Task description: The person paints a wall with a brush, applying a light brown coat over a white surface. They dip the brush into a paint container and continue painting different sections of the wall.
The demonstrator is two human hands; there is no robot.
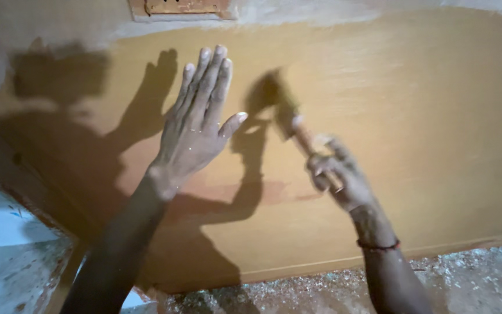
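Hands at work: left hand (196,125) flat, fingers spread on the brown board (425,145); right hand (339,177) grips a blurred tool (302,135), perhaps a hammer, mid-swing; fixing looks unfinished.

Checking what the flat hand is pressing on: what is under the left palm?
The left hand lies flat on a tan wooden board. The patch of board beneath the palm is covered, so nothing there can be seen.

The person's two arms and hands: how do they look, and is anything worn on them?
Both forearms are bare, with no sleeves and no gloves. The left hand has pale dust specks on its back and light fingernails. The right hand is blurred; a thin dark red thread band circles its wrist. No rings or watch show.
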